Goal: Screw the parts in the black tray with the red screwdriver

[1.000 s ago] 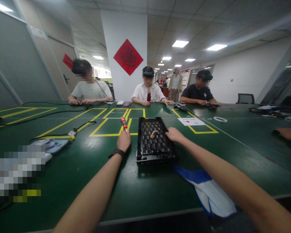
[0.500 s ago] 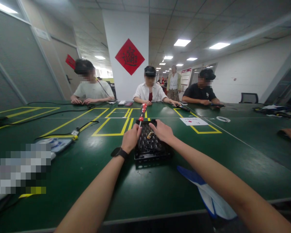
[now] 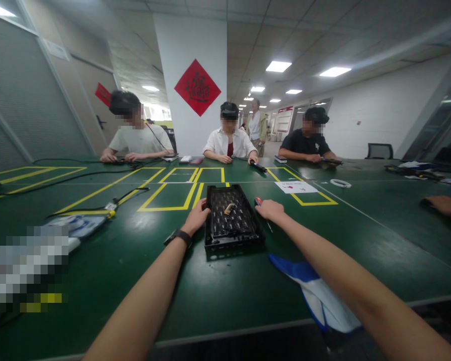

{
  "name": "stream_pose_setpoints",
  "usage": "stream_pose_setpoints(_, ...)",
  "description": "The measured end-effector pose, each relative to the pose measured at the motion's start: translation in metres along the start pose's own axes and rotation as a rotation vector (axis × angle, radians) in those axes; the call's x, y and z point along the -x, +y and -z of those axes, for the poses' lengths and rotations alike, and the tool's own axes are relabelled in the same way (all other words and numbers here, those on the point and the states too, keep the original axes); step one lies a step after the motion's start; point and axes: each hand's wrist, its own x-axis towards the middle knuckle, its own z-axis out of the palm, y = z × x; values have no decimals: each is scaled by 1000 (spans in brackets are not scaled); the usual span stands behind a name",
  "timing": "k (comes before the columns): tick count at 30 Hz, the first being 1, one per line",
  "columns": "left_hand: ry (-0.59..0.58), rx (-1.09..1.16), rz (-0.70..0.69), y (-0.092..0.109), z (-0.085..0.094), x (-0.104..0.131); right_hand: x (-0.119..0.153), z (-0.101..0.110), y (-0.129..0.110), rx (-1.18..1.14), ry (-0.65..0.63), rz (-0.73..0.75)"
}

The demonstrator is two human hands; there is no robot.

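A black plastic casing (image 3: pixel 234 240), shaped like a shallow open box with a studded inner surface, lies on the green table in front of me. A small tan piece (image 3: pixel 229 208) rests inside it; its kind I cannot make out. My left hand (image 3: pixel 196 219), with a dark band on the wrist, grips the casing's left wall. To the right of the casing, my right hand (image 3: pixel 271 210) is closed around a screwdriver (image 3: pixel 258 201) with a red handle. The thin shaft sticks out below that hand, pointing down towards me.
A blue and white glove (image 3: pixel 315 291) lies near the table's front edge, below my right forearm. At left are a bag (image 3: pixel 82 223) and black cables (image 3: pixel 131 193). A paper sheet (image 3: pixel 296 187) and a white ring (image 3: pixel 340 184) lie beyond my right hand. Several people sit opposite.
The screwdriver has passed from my left hand, which held it by the shaft, to my right hand. My right hand has left the casing and moved right; my left now grips the casing's side.
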Motion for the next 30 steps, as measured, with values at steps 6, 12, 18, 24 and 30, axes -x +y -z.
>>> stream_pose_setpoints(6,-13,54,5,-9,-8,-16,-2,-5,-14,145,78,130)
stream_pose_setpoints(12,-14,-7,-2,-13,-6,-18,-18,-12,-56,219,-43,827)
stream_pose_setpoints(18,-6,-42,19,-18,-6,-20,-39,-28,-75,171,-58,797)
stream_pose_setpoints(24,8,-26,10,-19,-7,-20,-43,-25,-62,10,2,735)
stream_pose_setpoints(30,19,-27,5,-18,-7,-20,-30,-34,-48,-961,117,536)
